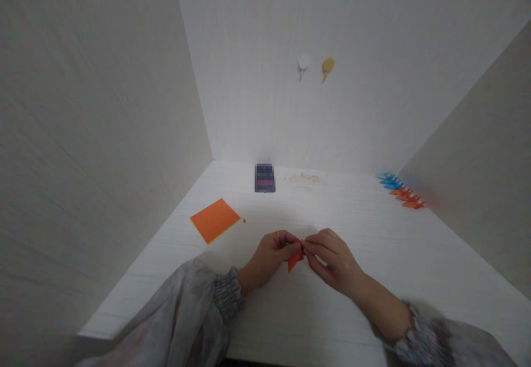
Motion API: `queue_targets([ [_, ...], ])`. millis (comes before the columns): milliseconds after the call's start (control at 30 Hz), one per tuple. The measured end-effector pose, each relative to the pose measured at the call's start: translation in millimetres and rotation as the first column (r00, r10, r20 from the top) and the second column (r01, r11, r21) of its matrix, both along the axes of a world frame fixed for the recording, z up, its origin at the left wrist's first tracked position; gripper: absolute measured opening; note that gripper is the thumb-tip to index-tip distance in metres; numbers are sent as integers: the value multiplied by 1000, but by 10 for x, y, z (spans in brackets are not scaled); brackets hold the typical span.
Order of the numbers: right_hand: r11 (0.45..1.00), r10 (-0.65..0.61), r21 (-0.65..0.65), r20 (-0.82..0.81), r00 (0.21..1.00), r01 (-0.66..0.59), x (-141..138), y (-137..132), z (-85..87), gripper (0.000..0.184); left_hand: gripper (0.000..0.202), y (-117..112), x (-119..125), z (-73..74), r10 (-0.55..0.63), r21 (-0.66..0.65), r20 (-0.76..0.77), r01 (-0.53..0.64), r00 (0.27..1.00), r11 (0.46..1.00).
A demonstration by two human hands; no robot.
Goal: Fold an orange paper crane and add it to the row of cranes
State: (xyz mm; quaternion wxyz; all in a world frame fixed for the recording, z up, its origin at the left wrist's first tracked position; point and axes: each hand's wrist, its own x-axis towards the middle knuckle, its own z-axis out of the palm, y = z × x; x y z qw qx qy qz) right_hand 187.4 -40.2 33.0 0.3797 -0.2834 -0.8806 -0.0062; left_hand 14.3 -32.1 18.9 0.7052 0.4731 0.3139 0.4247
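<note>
Head view: left hand [267, 259] and right hand [334, 256] pinch folded paper [295, 260] (clock centre); tabletop [307, 353] edge 6 o'clock, orange sheets [215, 221] 10, pixelated box [264, 178] 11, markings unreadable, cranes [401, 190] 2, beside wall [485, 157].

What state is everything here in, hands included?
Left hand: pinching the orange paper piece.
Right hand: fingers bent at that piece's edge; grip unclear.
Orange paper piece: folded, partly hidden.
Orange square paper: flat, unfolded, yellow along its edge.
Blue origami figures: folded, lined up.
Orange origami figures: folded, continuing that line.
White hook, yellow hook: fixed to the wall, tips down.
Dark pixelated object: state unclear.
</note>
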Motion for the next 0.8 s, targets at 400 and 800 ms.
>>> queue_targets([
  [400, 997, 10, -74, -134, 991, -20, -9, 20, -34, 28, 18, -15, 6, 48, 37, 105, -55, -32, 998, 994],
  [800, 973, -92, -225, -226, 970, 40, -68, -53, 80, 7, 17, -13, -9, -37, 113, 241, -151, -75, 982, 968],
])
